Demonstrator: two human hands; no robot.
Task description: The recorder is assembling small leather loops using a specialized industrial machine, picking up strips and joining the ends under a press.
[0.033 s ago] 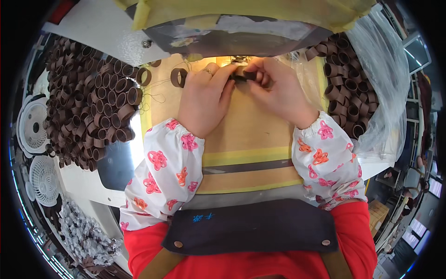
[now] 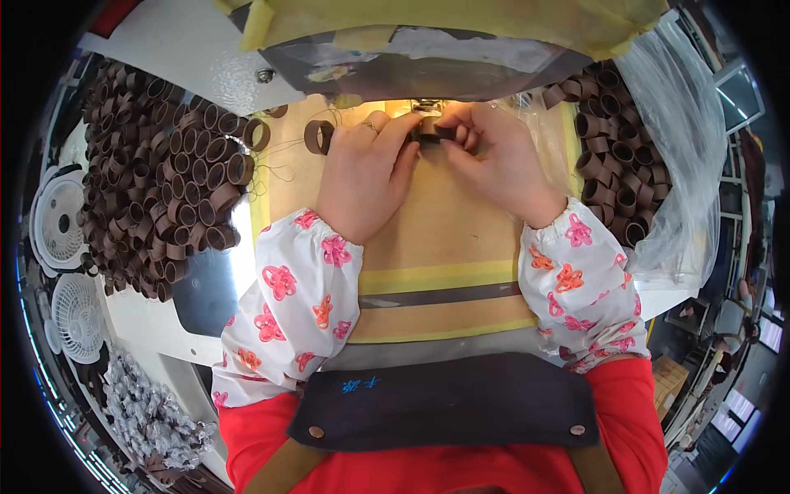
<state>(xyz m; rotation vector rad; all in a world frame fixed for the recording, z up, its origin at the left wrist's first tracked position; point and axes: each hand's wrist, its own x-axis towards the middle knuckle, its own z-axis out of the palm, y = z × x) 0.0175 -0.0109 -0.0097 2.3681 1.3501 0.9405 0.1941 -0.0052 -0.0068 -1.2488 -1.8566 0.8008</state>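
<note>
Under the lit head of a sewing machine [image 2: 354,70], a small brown band loop [image 2: 430,130] sits at the metal presser foot [image 2: 426,105]. My left hand [image 2: 362,177] grips the loop's left side, its fingertips partly hidden behind the knuckles. From the right, my right hand [image 2: 500,165] pinches the same loop between thumb and curled fingers. Just left of my left hand, a single brown loop [image 2: 310,137] stands on the tan work surface [image 2: 436,222], with loose thread [image 2: 278,171] beside it.
A big heap of brown loops [image 2: 156,181] covers the left side. More brown loops [image 2: 621,156] lie at the right, beside a clear plastic bag [image 2: 679,165]. White fans [image 2: 78,317] and a bundle of plastic-wrapped pieces [image 2: 152,412] are at the far left.
</note>
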